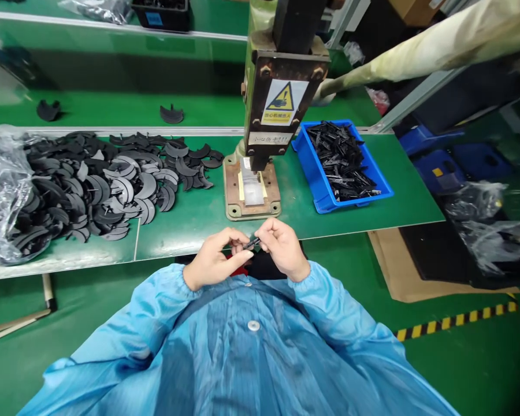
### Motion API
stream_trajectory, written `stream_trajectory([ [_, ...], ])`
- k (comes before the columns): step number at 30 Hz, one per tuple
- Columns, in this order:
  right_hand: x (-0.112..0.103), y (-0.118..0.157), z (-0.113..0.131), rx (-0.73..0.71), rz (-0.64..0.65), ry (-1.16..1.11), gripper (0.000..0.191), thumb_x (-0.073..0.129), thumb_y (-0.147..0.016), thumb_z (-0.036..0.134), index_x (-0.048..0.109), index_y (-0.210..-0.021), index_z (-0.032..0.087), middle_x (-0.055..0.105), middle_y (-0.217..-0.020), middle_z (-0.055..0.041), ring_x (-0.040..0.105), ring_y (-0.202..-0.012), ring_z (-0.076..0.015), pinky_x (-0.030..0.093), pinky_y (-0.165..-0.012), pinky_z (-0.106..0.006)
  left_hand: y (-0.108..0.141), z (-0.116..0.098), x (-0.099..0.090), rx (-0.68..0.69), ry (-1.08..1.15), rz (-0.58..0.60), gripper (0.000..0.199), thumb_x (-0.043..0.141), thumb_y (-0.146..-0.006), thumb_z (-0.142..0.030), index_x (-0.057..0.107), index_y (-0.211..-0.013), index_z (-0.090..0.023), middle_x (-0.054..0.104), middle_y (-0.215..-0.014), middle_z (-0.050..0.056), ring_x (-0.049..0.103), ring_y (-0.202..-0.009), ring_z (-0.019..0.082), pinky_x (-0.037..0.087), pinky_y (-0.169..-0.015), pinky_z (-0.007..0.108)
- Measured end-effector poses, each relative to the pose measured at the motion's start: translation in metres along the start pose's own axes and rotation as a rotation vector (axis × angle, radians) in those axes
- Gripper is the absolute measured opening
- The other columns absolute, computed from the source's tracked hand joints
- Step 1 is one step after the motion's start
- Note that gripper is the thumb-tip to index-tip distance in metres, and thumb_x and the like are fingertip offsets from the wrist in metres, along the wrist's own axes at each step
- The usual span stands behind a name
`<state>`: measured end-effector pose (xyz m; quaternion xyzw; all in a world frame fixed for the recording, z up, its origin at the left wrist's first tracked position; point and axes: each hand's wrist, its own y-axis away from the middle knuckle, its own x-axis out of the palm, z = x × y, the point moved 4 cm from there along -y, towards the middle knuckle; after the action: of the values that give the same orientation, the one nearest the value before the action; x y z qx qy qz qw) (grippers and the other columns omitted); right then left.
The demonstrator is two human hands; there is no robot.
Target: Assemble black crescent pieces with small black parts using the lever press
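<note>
Between my two hands, just in front of the table edge, is a small dark elongated part [252, 243]. The fingers of my left hand [220, 256] pinch its near end. My right hand [283, 247] grips the other end with thumb and forefinger. Right beyond my hands stands a hand press [281, 98] with a warning label, its ram lowered close over a small metal fixture [254, 192] on the base plate [234, 209]. A blue bin [325, 193] to the right holds many slim black plastic pieces [338, 156].
Curved black plastic parts [130, 185] lie heaped at the left, partly inside a clear plastic bag [4, 202]. Two more curved parts rest behind the rail. A thick wrapped lever [429, 46] reaches out to the upper right. Cardboard [385, 260] lies below the table's right side.
</note>
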<state>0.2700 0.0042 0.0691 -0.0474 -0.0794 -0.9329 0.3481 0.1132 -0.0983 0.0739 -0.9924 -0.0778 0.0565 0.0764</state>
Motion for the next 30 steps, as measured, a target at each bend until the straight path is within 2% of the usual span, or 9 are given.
stream_trajectory([
  [6,0.000,-0.002,0.010,-0.037,0.065,0.071,0.041,0.081,-0.088,0.060,0.066,-0.082,0.022,0.065,-0.068,0.0033,0.054,-0.060,-0.0097,0.046,-0.060,-0.026,-0.009,0.012,0.016,-0.302,0.365,0.184,0.041,0.085,-0.092,-0.055,0.062,-0.093,-0.021,0.069,-0.079,0.002,0.066,-0.066,0.014,0.055,-0.062,0.027],
  [10,-0.005,-0.002,0.022,-0.099,0.089,0.123,0.036,0.078,-0.091,0.058,0.074,-0.094,0.022,0.074,-0.082,-0.0019,0.066,-0.073,-0.0139,0.054,-0.069,-0.030,-0.024,0.013,0.021,-0.286,0.426,0.264,0.042,0.092,-0.085,-0.048,0.062,-0.097,-0.022,0.064,-0.078,-0.003,0.062,-0.067,0.011,0.054,-0.065,0.025],
  [13,-0.028,-0.004,0.043,-0.175,0.016,0.178,0.031,0.077,-0.093,0.053,0.077,-0.102,0.023,0.077,-0.095,-0.0043,0.069,-0.086,-0.0158,0.056,-0.078,-0.032,-0.045,0.013,0.008,-0.192,0.331,0.184,0.047,0.093,-0.085,-0.046,0.069,-0.119,-0.023,0.061,-0.077,-0.004,0.059,-0.064,0.009,0.051,-0.061,0.023],
  [16,-0.068,-0.010,0.083,-0.322,-0.158,0.321,0.027,0.075,-0.096,0.050,0.077,-0.097,0.023,0.074,-0.090,-0.0034,0.066,-0.083,-0.0146,0.054,-0.076,-0.032,-0.074,0.019,-0.016,-0.123,0.187,0.023,0.048,0.088,-0.088,-0.054,0.072,-0.118,-0.021,0.065,-0.077,-0.002,0.063,-0.063,0.011,0.053,-0.061,0.026],
  [19,-0.104,-0.017,0.143,-0.600,-0.379,0.441,0.028,0.071,-0.099,0.049,0.075,-0.100,0.021,0.068,-0.085,-0.0003,0.062,-0.074,-0.0106,0.052,-0.072,-0.030,-0.107,0.032,-0.040,-0.093,0.106,-0.129,0.052,0.085,-0.087,-0.064,0.067,-0.106,-0.019,0.072,-0.080,0.002,0.072,-0.068,0.016,0.060,-0.067,0.030],
  [21,-0.113,-0.019,0.189,-0.857,-0.467,0.450,0.032,0.068,-0.101,0.051,0.073,-0.111,0.022,0.067,-0.089,0.0005,0.066,-0.078,-0.0098,0.054,-0.075,-0.030,-0.126,0.041,-0.051,-0.057,0.050,-0.205,0.053,0.087,-0.084,-0.064,0.064,-0.101,-0.019,0.075,-0.082,0.004,0.075,-0.073,0.017,0.062,-0.072,0.032],
  [24,-0.102,-0.016,0.246,-1.118,-0.425,0.389,0.043,0.062,-0.100,0.060,0.071,-0.126,0.026,0.071,-0.113,-0.0030,0.074,-0.106,-0.0123,0.059,-0.088,-0.030,-0.144,0.047,-0.056,0.029,-0.125,-0.265,0.041,0.086,-0.088,-0.053,0.067,-0.102,-0.019,0.077,-0.088,0.004,0.075,-0.078,0.017,0.060,-0.077,0.031],
  [27,-0.078,-0.015,0.278,-1.144,-0.328,0.369,0.052,0.052,-0.098,0.062,0.069,-0.137,0.032,0.068,-0.136,-0.0010,0.069,-0.137,-0.0176,0.057,-0.107,-0.034,-0.152,0.044,-0.053,0.133,-0.429,-0.250,0.022,0.081,-0.094,-0.040,0.075,-0.102,-0.020,0.079,-0.092,0.005,0.071,-0.081,0.017,0.056,-0.080,0.032],
  [30,-0.058,-0.023,0.286,-1.119,-0.187,0.360,0.053,0.055,-0.096,0.061,0.071,-0.129,0.023,0.069,-0.121,-0.0017,0.075,-0.117,-0.0146,0.059,-0.108,-0.038,-0.155,0.037,-0.046,0.251,-0.671,-0.177,0.014,0.079,-0.097,-0.035,0.081,-0.097,-0.021,0.081,-0.096,0.007,0.072,-0.091,0.023,0.053,-0.088,0.036],
])
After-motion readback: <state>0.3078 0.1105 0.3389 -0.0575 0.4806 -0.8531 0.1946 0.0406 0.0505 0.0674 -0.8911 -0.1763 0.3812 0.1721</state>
